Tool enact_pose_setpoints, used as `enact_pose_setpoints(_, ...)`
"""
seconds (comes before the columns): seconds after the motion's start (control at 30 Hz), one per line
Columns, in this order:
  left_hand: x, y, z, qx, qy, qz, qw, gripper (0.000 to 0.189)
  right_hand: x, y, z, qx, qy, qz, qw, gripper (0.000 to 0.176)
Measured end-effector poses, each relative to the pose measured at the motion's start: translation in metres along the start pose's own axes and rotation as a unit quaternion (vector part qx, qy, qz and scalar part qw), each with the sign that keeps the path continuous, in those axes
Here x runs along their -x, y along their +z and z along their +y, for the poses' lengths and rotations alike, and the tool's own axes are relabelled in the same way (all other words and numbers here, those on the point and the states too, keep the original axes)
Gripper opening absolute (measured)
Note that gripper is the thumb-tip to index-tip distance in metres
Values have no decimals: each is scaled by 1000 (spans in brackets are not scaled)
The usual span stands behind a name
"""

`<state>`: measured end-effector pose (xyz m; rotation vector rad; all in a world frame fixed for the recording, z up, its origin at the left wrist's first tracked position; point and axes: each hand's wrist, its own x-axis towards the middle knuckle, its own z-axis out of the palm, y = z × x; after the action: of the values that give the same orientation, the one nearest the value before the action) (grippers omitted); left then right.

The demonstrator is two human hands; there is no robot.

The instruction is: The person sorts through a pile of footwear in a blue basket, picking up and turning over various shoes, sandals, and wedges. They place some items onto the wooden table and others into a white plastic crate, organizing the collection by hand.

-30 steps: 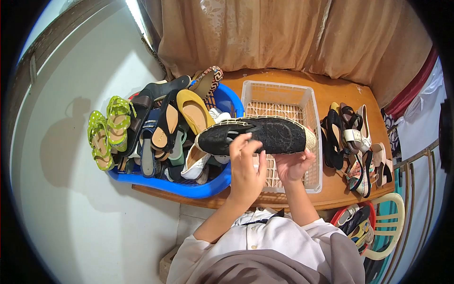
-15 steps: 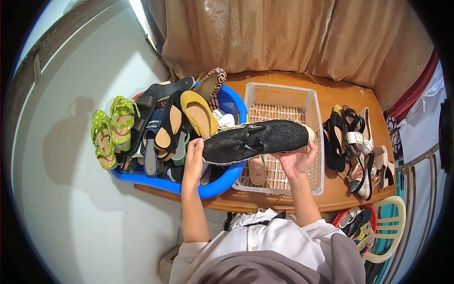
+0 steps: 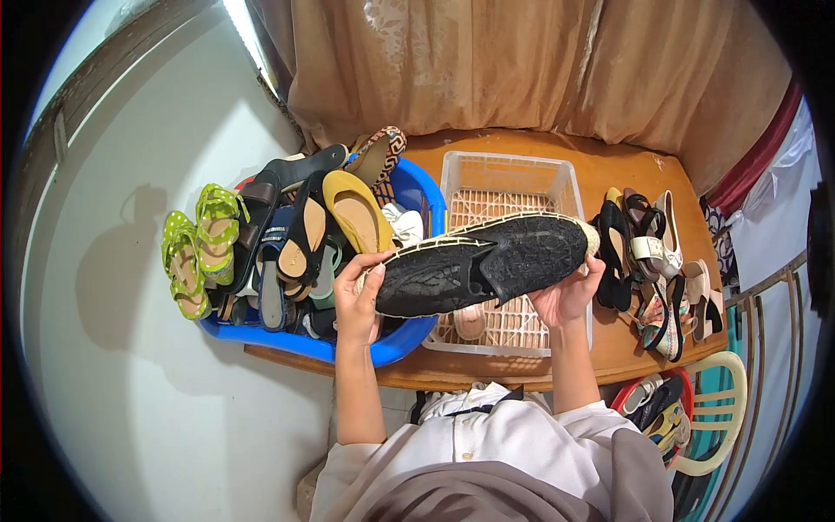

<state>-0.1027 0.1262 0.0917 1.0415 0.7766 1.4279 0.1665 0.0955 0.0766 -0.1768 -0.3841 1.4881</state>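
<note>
A black lace espadrille [image 3: 531, 259] with a pale rope-edged sole stretches between my hands, above the table's front part. My left hand [image 3: 358, 300] is closed on its left end, thumb on the upper. At the other end, my right hand [image 3: 570, 291] grips the shoe from below and along its side. Behind and beneath it stands a clear plastic crate [image 3: 576, 335], in which a pale pink insole or shoe [image 3: 470, 323] shows partly. To the left, a blue basket [image 3: 409, 342] is heaped with shoes, among them a yellow flat [image 3: 357, 213] and green polka-dot sandals [image 3: 217, 230].
On the right of the wooden table [image 3: 644, 165] lies a group of shoes, including a white-strapped sandal [image 3: 648, 250] and black flats [image 3: 615, 261]. A red basin [image 3: 622, 396] of shoes rests on a cream chair [image 3: 731, 404]. Brown curtains [image 3: 452, 70] hang behind.
The espadrille has turned in my hands, its right end shifting rightward and its upper facing the camera differently. My left thumb now lies over its left end.
</note>
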Motion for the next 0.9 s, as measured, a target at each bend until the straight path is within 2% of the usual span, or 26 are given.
enact_pose_setpoints(0.1,3,8,-1,-86,60,-13,994,12,3,2,-4,15,17,0,1000,65)
enact_pose_setpoints(0.23,6,23,2,-142,101,24,984,11,-3,1,-10,-7,4,-23,1000,62)
enact_pose_setpoints(0.33,9,28,-4,-99,88,64,989,10,-3,8,-10,-2,15,-10,1000,62)
enact_pose_setpoints(0.5,16,44,-14,73,8,141,987,10,4,16,1,-18,35,9,999,69)
enact_pose_setpoints(0.53,18,53,-15,104,-5,152,983,10,7,12,8,-1,21,-15,1000,73)
enact_pose_setpoints(0.63,28,86,-19,153,-35,182,971,13,18,1,23,56,-71,7,996,74)
enact_pose_setpoints(0.7,38,109,-29,167,-43,188,967,14,26,-12,29,211,-101,50,971,72)
enact_pose_setpoints(0.73,43,117,-43,101,-15,170,980,19,30,-16,26,285,-115,75,949,72)
enact_pose_setpoints(0.77,53,130,-51,99,-1,126,987,19,34,-16,18,265,-97,88,955,68)
enact_pose_setpoints(0.83,64,146,-72,-60,82,62,993,18,40,-8,-1,224,-61,111,966,61)
enact_pose_setpoints(0.87,65,152,-78,-94,101,9,990,21,42,-1,-17,182,-77,113,974,55)
enact_pose_setpoints(0.9,64,155,-87,-70,67,-35,995,23,43,-3,-34,196,-84,129,968,54)
